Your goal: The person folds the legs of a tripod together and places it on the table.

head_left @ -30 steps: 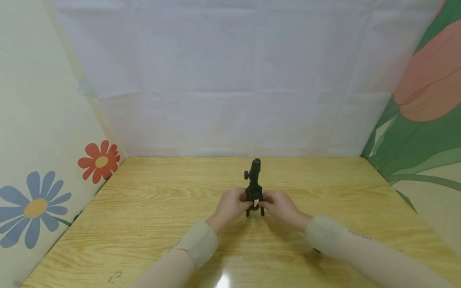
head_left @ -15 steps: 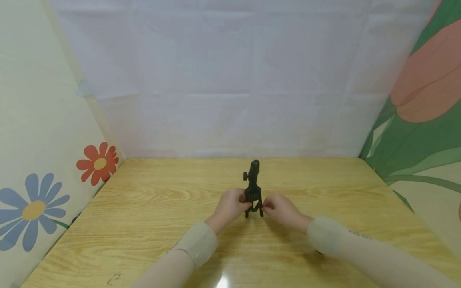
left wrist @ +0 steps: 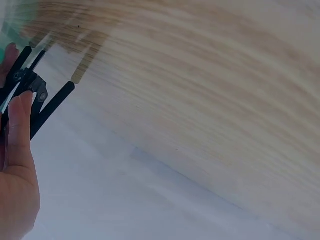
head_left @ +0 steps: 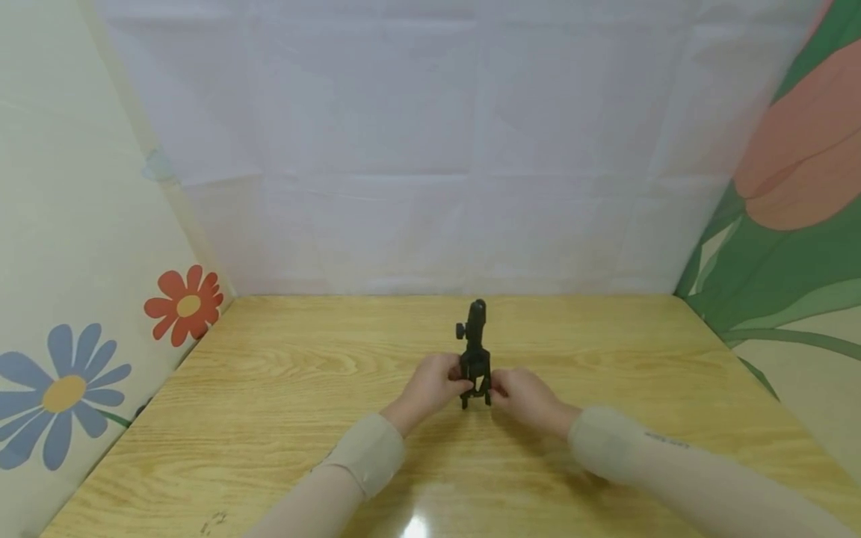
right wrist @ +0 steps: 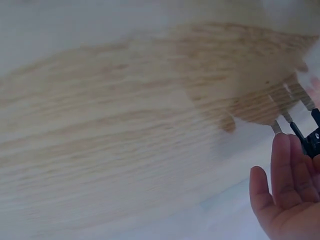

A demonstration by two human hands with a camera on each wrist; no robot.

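Note:
A small black tripod (head_left: 475, 362) stands upright on the table, a knob on the left of its upper column and its short legs pointing down. My left hand (head_left: 430, 386) grips its left side, thumb in front and fingers behind. In the left wrist view, the thumb of that hand (left wrist: 19, 150) lies against the black legs (left wrist: 53, 109) near their hinged brace. My right hand (head_left: 528, 400) pinches low at the right leg. From the right wrist, the fingers of this hand (right wrist: 287, 182) reach along a leg and cover part of it, with the little finger held apart.
The wood-grain table (head_left: 282, 388) reflects a bright light spot near its front edge. White sheeting (head_left: 377, 149) hangs behind it. Flower-printed panels (head_left: 60, 224) flank the left and right sides.
My right hand has shifted slightly down along the right leg, and the legs look a little closer together. My left hand keeps its grip in nearly the same place.

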